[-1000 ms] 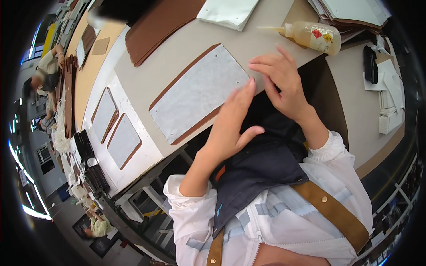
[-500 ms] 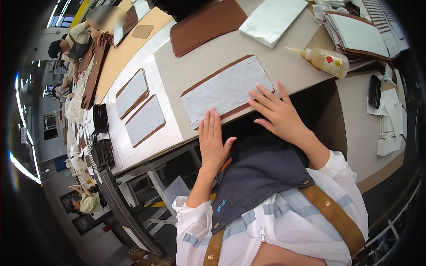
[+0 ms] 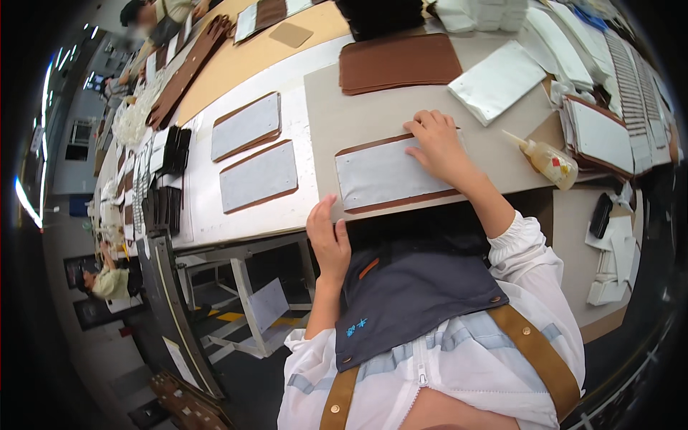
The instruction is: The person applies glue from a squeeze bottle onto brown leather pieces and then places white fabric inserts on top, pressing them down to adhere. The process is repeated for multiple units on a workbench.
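Observation:
A brown leather panel (image 3: 398,201) lies on the table in front of me, with a pale grey sheet (image 3: 383,174) covering most of its top. My right hand (image 3: 441,150) rests over the right part of the sheet. Its fingers are bent toward the far edge and the thumb is held apart. Just off the panel's near left corner is my left hand (image 3: 330,240), raised, fingers apart and holding nothing. To the left lie two similar brown pieces with grey sheets, a farther one (image 3: 247,127) and a nearer one (image 3: 259,176).
Beyond the panel are a brown leather stack (image 3: 400,63) and a white sheet stack (image 3: 497,81). A glue bottle (image 3: 552,163) lies to the right, near a pile of white-topped brown pieces (image 3: 602,135). Black folded pieces (image 3: 166,197) stand at the table's left end. Other people work at far left.
My left hand has come off the sheet to the panel's near left corner. My right hand has moved from the right end to the far edge, its fingers now bent. The view has shifted left.

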The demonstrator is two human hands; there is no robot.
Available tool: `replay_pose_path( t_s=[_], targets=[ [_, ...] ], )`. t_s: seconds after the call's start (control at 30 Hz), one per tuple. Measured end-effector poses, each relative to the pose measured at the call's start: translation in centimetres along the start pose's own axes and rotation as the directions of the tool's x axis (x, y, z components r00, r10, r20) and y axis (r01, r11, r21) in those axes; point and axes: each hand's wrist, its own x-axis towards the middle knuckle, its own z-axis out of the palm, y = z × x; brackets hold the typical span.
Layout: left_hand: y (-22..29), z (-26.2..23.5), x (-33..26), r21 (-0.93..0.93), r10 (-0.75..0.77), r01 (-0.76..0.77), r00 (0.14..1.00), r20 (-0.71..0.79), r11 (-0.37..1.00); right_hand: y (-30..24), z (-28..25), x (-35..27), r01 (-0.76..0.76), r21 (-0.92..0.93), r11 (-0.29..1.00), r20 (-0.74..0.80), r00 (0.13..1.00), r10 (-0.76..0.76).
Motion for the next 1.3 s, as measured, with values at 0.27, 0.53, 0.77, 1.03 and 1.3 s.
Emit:
replay_pose_path(
  t_s=[0.27,0.53,0.77,1.03,1.3],
  targets=[
    [0.0,-0.1,-1.1,0.296,0.030,-0.105,0.969,0.246,0.950,-1.3,0.5,1.2,0.040,-0.110,0.993,0.125,0.992,-0.026],
    [-0.1,-1.7,1.2,0.299,0.048,-0.113,0.975,0.218,0.947,-2.1,0.7,1.3,0.056,-0.134,0.989,0.105,0.994,-0.042],
    [0.2,0.8,-1.4,0.092,0.032,-0.041,0.994,0.102,0.995,-8.1,2.9,-0.7,0.318,0.111,0.942,0.266,0.903,-0.337],
    [0.3,1.0,-2.6,0.194,0.076,-0.103,0.986,0.146,0.976,-9.6,4.7,-1.8,0.374,0.055,0.926,0.294,0.880,-0.373],
    [0.5,1.4,-2.9,0.204,0.066,-0.092,0.990,0.127,0.975,-10.2,4.6,-1.5,0.312,0.093,0.946,0.305,0.895,-0.325]
  ],
)
